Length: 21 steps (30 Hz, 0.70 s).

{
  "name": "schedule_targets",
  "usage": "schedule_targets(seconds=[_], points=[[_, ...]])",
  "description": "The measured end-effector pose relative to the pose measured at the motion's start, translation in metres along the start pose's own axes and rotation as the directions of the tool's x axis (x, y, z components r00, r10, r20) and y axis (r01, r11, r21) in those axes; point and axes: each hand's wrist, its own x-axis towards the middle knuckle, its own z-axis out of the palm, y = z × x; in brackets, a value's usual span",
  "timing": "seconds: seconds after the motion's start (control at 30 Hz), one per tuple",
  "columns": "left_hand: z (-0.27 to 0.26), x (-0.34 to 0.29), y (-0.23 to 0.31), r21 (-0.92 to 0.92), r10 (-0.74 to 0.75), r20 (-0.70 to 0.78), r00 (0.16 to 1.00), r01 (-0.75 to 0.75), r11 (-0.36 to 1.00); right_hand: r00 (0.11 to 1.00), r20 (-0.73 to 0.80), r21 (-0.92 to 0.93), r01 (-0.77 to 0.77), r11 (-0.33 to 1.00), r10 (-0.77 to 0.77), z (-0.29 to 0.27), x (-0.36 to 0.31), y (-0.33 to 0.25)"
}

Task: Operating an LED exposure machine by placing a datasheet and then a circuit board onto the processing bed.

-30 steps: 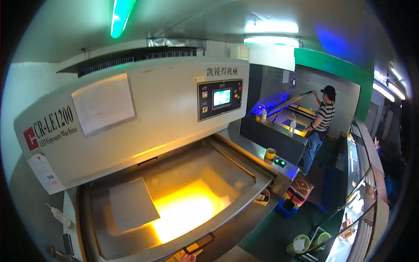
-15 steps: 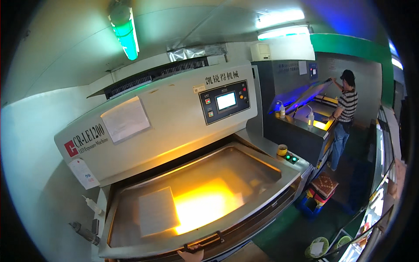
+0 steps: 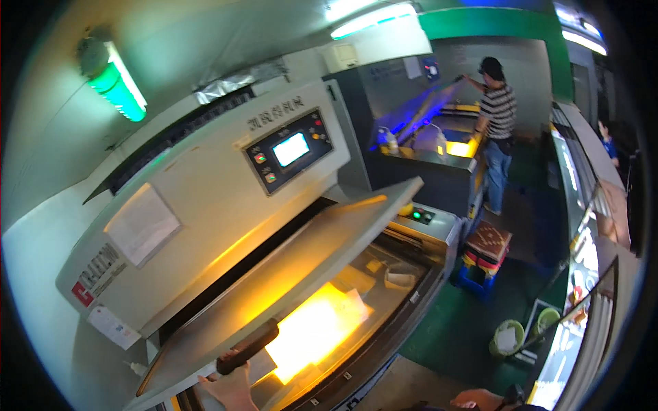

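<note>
My left hand (image 3: pixel 232 388) is closed at the dark handle (image 3: pixel 250 346) on the front edge of a large metal-framed lid (image 3: pixel 322 257). The lid is tilted up off the exposure machine's bed. Under it the glass bed (image 3: pixel 394 257) shows, with a bright yellow glowing patch (image 3: pixel 319 329) and pale sheets or small pieces. My right hand (image 3: pixel 478 399) is low at the picture's bottom edge, away from the machine, with a dark band at its wrist. Its fingers are cut off and blurred, so its grip is unclear.
A control panel with a lit screen (image 3: pixel 290 148) is on the machine's front. At the back right another person (image 3: pixel 498 113) holds up a second machine's lid. Squeeze bottles (image 3: pixel 440 142) stand there. A stacked stool (image 3: pixel 486 248) and green baskets (image 3: pixel 507 338) are on the floor.
The lid has swung up from lying flat, uncovering the bed and the glowing patch. My left hand rose with it. My right hand has come into view. The whole view has turned right.
</note>
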Motion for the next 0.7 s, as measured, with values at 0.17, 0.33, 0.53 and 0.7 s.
schedule_targets(seconds=[0.17, 0.33, 0.53, 0.7], points=[[0.034, 0.017, 0.011, 0.008, -0.1, 0.07, 0.993, 0.1, 0.995, 0.998, 0.07, -0.002, -0.008, 1.0, 0.008, -0.001, 0.017, -0.007], [0.052, 0.029, 0.022, 0.266, -0.138, 0.246, 0.959, 0.071, 0.961, 0.993, 0.106, -0.007, -0.041, 0.999, 0.041, 0.005, 0.029, -0.008], [0.063, 0.039, 0.032, 0.423, -0.289, 0.489, 0.823, 0.066, 0.904, 0.983, 0.163, -0.033, -0.082, 0.996, 0.086, 0.02, 0.043, -0.004], [0.071, 0.052, 0.035, 0.492, -0.315, 0.424, 0.849, 0.076, 0.867, 0.967, 0.214, -0.129, -0.116, 0.985, 0.142, 0.04, 0.076, -0.018]])
